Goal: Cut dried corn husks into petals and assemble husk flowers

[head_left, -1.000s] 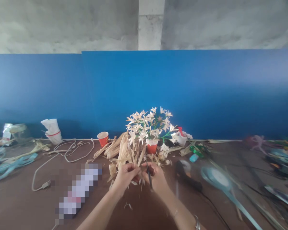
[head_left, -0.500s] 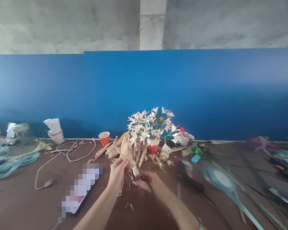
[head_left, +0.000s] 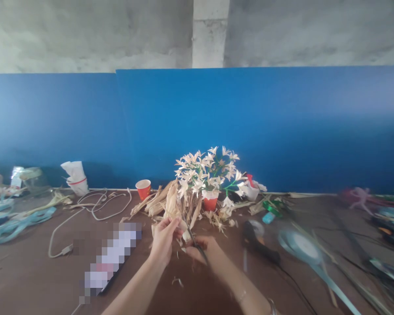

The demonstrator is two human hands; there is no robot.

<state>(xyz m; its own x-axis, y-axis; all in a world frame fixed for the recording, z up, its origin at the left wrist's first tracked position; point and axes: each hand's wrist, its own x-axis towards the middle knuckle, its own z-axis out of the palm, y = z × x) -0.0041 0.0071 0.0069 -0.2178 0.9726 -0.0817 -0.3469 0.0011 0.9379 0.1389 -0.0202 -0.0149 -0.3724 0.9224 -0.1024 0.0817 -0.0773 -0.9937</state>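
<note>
My left hand (head_left: 165, 236) is closed in a pinch on a pale piece of corn husk (head_left: 183, 225). Dark scissors (head_left: 201, 252) are gripped in my right hand (head_left: 208, 253), their blades pointing up and left at the husk piece. Whether the blades touch it is hard to see. Just beyond my hands lies a heap of dry corn husks (head_left: 160, 200). Behind and to the right, white husk-like flowers (head_left: 200, 170) on green stems stand in a red paper cup (head_left: 210, 203). Small husk scraps (head_left: 177, 281) lie on the table below my hands.
Another red cup (head_left: 143, 190) stands left of the husks. A pixelated flat object (head_left: 113, 258) and a white cable (head_left: 95, 210) lie on the left. On the right are a black corded tool (head_left: 261, 245), a roll of pale blue ribbon (head_left: 302, 247) and green material (head_left: 272, 208).
The scissors have shifted slightly, with their blades now showing more clearly beside the husk piece. My left hand keeps its pinch. The whole view has moved a few pixels.
</note>
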